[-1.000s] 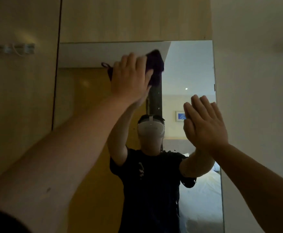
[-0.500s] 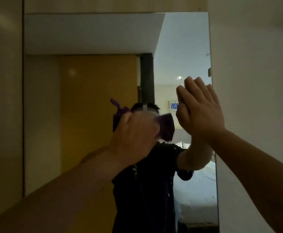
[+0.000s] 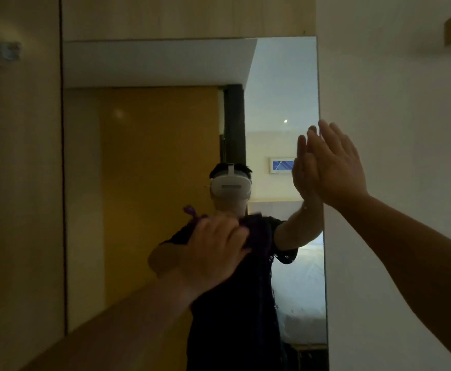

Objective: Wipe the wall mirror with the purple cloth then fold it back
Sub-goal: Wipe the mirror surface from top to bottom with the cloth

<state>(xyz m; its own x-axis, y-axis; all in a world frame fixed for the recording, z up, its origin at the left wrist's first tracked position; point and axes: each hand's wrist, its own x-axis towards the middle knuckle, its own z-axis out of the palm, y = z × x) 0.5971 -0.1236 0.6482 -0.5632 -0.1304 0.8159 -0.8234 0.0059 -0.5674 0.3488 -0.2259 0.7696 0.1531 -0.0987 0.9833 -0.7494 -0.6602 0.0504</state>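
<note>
Head view: looking straight at the mirror point(image 3: 144, 183), which is filling the panel between a wooden wall point(image 3: 18, 183) and a white wall point(image 3: 395, 129).
Left hand point(image 3: 213, 250): clenching around the purple cloth point(image 3: 256, 231) and pressing it against the mirror's middle, below the reflected headset.
Right hand point(image 3: 334, 170): lying flat and released, fingers straight, bracing at the mirror's right edge; holding nothing.
Cloth: bunching under the left palm, with 1 purple tail sticking out toward the mirror's left side.
Step in hand: wiping is looking underway, folding not yet begun.
Doing it well: keeping the palm flat on the cloth, overlapping each pass, and working toward the mirror's lower part and corners would likely be avoiding streaks.
Hard to make out: dim light is hiding any smears on the glass; the mirror's bottom is being cut off; most of the cloth is sitting behind the fingers.
</note>
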